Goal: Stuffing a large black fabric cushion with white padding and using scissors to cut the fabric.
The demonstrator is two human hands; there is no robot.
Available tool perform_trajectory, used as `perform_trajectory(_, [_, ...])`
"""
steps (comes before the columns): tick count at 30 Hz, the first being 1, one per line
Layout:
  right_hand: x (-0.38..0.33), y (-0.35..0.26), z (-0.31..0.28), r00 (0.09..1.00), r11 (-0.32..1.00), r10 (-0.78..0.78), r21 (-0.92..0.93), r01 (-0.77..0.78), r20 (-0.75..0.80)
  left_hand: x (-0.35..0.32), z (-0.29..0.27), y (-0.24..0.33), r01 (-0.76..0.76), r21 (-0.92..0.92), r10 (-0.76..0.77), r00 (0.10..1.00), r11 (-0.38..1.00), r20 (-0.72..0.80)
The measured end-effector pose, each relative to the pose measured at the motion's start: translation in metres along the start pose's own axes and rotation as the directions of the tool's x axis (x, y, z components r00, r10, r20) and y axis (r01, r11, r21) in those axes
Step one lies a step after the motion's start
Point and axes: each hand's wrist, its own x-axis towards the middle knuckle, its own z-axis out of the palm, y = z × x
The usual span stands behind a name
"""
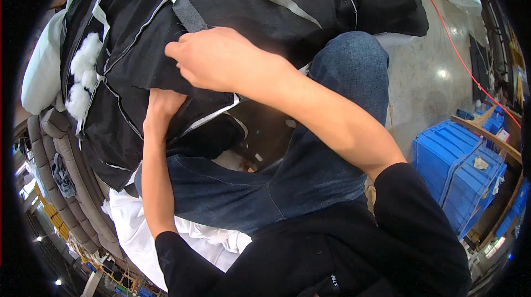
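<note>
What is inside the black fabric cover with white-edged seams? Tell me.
White fluffy stuffing shows at the left of the black fabric cover. The person's left hand reaches under an edge of it, fingers covered; anything else inside is hidden.

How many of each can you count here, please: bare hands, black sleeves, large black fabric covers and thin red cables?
Bare hands (left hand, right hand): 2
Black sleeves (left sleeve, right sleeve): 2
Large black fabric cover: 1
Thin red cable: 1
Total: 6
</note>
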Motion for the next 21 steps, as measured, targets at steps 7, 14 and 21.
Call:
perform_trajectory(7, [-0.001,0.001,0.004,0.999,0.999,-0.033,-0.043,0.032,-0.019,0.003,-0.003,-0.005,0.054,-0.183,-0.026,0.988,0.982,0.150])
perform_trajectory(14, [-0.004,0.010,0.002,0.999,0.999,-0.025,-0.042,0.024,-0.021,-0.007,-0.025,0.005,0.106,-0.091,-0.091,0.984,0.990,0.156])
perform_trajectory(21, [-0.008,-0.003,0.004,0.996,0.996,-0.081,-0.041,0.079,-0.040,-0.026,-0.011,-0.019,0.281,0.135,-0.304,0.930,0.950,0.206])
